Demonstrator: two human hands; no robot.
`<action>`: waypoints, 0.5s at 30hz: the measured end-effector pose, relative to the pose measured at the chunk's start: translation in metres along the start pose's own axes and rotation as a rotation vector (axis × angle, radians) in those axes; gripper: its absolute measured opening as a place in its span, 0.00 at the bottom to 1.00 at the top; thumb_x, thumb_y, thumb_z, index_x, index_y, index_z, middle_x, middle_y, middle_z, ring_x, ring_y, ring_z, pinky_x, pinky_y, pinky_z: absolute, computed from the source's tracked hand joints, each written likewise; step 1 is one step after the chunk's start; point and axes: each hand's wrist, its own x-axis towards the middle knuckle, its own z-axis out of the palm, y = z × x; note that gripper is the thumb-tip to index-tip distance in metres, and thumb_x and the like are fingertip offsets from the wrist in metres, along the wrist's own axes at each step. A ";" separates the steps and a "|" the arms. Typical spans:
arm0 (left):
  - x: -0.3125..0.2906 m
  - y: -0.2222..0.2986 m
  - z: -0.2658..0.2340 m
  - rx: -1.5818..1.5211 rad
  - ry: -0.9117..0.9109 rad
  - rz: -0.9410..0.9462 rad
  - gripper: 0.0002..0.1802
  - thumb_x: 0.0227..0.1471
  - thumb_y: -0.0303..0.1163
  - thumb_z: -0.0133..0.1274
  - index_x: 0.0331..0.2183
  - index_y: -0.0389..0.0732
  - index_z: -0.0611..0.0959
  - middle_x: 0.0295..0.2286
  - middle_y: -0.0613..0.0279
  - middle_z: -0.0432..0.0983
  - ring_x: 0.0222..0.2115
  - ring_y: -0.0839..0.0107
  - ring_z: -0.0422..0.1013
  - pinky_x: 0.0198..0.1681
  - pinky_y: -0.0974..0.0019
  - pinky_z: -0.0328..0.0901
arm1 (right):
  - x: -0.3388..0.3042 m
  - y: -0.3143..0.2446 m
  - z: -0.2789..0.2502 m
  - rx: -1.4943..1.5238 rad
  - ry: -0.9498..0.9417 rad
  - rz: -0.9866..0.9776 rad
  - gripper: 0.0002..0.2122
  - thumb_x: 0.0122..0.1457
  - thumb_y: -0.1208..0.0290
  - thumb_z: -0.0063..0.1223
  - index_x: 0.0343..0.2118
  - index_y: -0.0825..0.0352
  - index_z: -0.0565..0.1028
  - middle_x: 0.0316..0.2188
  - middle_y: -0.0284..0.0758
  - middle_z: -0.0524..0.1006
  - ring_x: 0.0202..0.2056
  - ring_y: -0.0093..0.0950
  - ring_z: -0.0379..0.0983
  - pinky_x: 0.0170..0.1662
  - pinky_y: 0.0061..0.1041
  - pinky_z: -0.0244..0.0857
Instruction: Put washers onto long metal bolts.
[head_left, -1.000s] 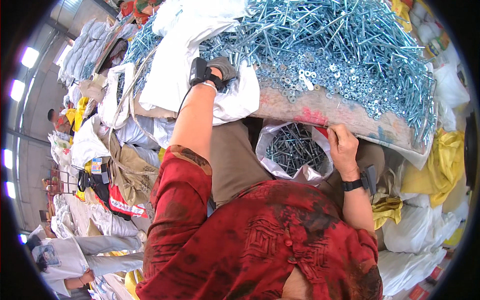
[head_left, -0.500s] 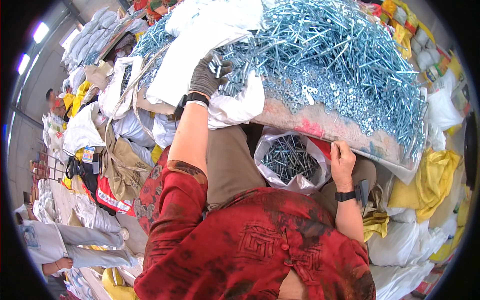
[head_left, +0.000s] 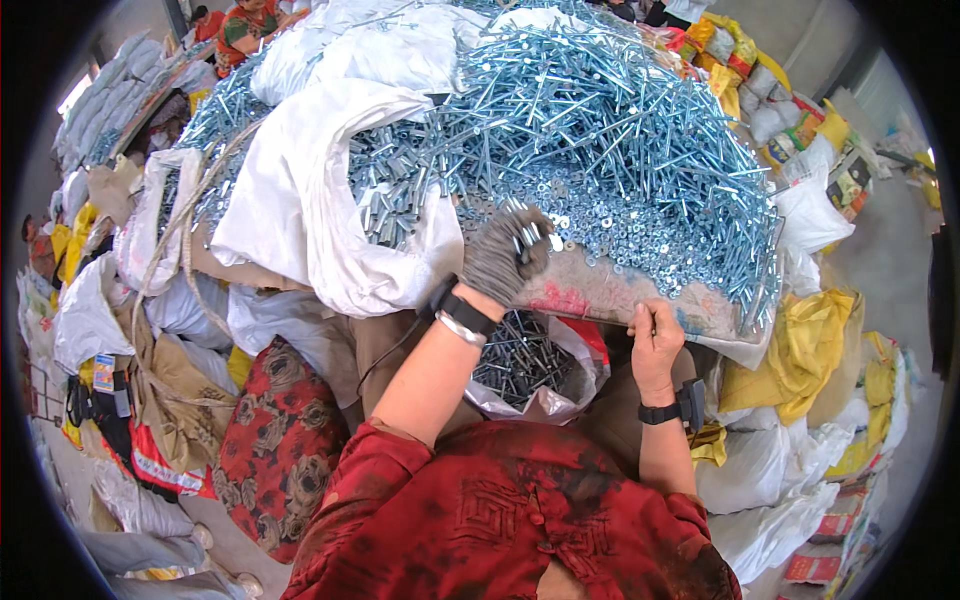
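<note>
Clamped metal rods in left grip | judged stiff, slippery, best held mid-length | curled right grip at counter edge, hold unclear

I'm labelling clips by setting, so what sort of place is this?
Probably a hardware workshop or warehouse: a stained worktop heaped with loose metal rods and washers, an open white sack of short metal pieces, and stacked sacks in the background.
</note>
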 end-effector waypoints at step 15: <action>-0.020 -0.003 -0.005 0.160 -0.089 0.039 0.19 0.48 0.47 0.65 0.29 0.43 0.77 0.19 0.64 0.74 0.12 0.79 0.63 0.13 0.76 0.56 | 0.244 -0.025 0.109 -0.510 -0.052 -0.507 0.08 0.56 0.72 0.54 0.38 0.61 0.77 0.34 0.36 0.76 0.33 0.37 0.76 0.35 0.34 0.70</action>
